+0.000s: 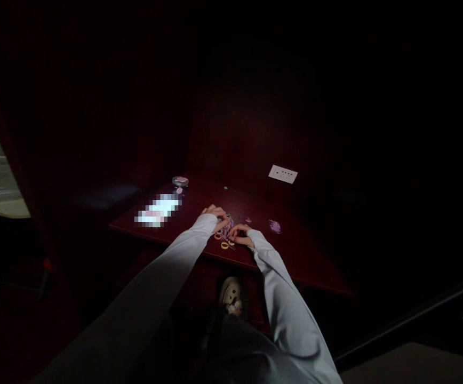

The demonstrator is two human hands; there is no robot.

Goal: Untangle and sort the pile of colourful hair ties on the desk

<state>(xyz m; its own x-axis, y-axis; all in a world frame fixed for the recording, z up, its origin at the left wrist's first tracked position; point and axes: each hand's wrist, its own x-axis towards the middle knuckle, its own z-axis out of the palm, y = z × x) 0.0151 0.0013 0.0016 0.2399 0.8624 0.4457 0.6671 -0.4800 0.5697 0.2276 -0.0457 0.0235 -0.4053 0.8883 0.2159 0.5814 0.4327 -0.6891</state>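
Note:
A small pile of coloured loops that look like hair ties (224, 230) lies near the table's front edge, mostly purple, pink and grey. My left hand (217, 214) curves round the pile's far left side, fingers bent and apart from the thumb. On the pile's right side, my right hand (241, 234) has its fingertips and thumb drawn together at the loops; whatever is between them is too small to make out. A yellow hair tie (225, 246) rests at the near edge of the pile. Further right is a separate purple bunch of hair ties (275, 226), with a small pink one (248, 220) nearer my hand.
The dark red table (303, 256) stands against a wall with a white socket plate (283, 174). A clear round jar (180, 184) and a bright blurred-out rectangle (157, 210) are at the left. A small green loop (225, 188) lies at the back. Below the table shows a shoe (231, 292).

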